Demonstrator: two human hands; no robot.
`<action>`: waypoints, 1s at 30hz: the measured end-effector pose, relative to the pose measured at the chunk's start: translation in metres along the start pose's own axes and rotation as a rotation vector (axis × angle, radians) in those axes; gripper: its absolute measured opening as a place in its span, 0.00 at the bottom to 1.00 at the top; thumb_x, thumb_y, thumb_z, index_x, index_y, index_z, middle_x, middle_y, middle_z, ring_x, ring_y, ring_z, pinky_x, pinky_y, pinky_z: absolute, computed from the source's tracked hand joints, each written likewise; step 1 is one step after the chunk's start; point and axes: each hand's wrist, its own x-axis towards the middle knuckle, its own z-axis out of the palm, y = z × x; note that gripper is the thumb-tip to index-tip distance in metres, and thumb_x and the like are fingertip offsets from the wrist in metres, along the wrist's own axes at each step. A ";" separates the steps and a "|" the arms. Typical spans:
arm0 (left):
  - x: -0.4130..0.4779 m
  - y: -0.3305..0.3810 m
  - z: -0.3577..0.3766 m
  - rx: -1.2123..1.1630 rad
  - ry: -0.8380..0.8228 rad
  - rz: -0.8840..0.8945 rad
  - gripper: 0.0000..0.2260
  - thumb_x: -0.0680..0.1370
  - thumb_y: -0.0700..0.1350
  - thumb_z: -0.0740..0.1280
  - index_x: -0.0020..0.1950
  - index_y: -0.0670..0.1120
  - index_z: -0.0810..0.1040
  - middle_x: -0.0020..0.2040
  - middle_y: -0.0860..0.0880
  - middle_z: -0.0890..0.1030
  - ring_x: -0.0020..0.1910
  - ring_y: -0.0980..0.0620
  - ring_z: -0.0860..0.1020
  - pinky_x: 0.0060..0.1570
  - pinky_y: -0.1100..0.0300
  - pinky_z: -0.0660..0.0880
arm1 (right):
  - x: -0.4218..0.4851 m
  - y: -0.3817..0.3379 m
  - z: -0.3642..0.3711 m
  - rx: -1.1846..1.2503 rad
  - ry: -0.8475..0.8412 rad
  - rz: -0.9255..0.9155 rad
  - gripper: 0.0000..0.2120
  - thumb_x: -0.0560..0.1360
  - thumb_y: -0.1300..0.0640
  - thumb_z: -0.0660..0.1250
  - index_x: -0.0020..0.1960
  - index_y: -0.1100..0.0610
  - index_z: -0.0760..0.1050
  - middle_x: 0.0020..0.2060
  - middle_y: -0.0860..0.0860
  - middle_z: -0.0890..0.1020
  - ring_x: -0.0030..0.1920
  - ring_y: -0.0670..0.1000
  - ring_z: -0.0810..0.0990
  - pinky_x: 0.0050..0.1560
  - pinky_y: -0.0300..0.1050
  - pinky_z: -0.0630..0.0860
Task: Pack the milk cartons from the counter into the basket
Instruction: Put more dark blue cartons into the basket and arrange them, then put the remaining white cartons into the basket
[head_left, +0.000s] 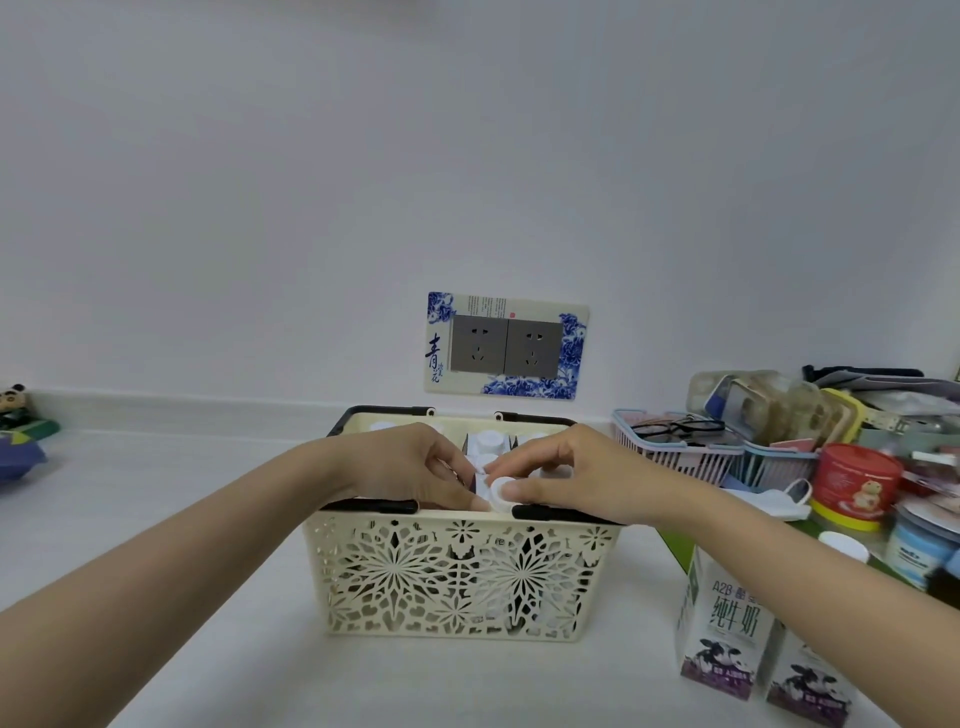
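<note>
Observing from the head camera: both hands work over the cream basket (462, 577) on the counter (182, 519). The right hand (566, 475) pinches the white cap of a milk carton (500, 493) at the near rim, fingers closed narrowly around it. The left hand (415, 467) presses curled fingertips against the same carton's shoulder. Several capped cartons already stand inside. Two more cartons (727, 623) wait just right of the basket. Judgement: full cartons are moderately heavy, stiff-walled but dentable; grip the body sides, since the cap alone offers a poor hold.
</note>
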 end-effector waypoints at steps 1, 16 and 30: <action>0.000 0.000 0.000 -0.003 0.007 -0.009 0.14 0.69 0.53 0.75 0.51 0.48 0.82 0.31 0.58 0.81 0.34 0.61 0.77 0.42 0.67 0.70 | 0.000 0.000 0.000 -0.007 0.008 0.006 0.10 0.74 0.50 0.71 0.54 0.47 0.84 0.52 0.40 0.85 0.55 0.51 0.80 0.59 0.43 0.74; 0.010 0.083 0.049 0.102 0.213 0.413 0.12 0.75 0.54 0.69 0.56 0.51 0.80 0.51 0.56 0.84 0.52 0.59 0.81 0.56 0.61 0.77 | -0.103 0.016 -0.112 -0.121 0.175 0.138 0.15 0.68 0.38 0.68 0.53 0.39 0.81 0.50 0.34 0.84 0.51 0.35 0.81 0.47 0.30 0.75; 0.080 0.126 0.155 0.472 -0.023 0.303 0.21 0.69 0.51 0.76 0.57 0.46 0.74 0.58 0.48 0.78 0.54 0.48 0.76 0.57 0.52 0.74 | -0.175 0.087 -0.087 -0.200 0.102 0.340 0.22 0.65 0.46 0.78 0.55 0.42 0.75 0.51 0.48 0.81 0.47 0.52 0.82 0.47 0.50 0.80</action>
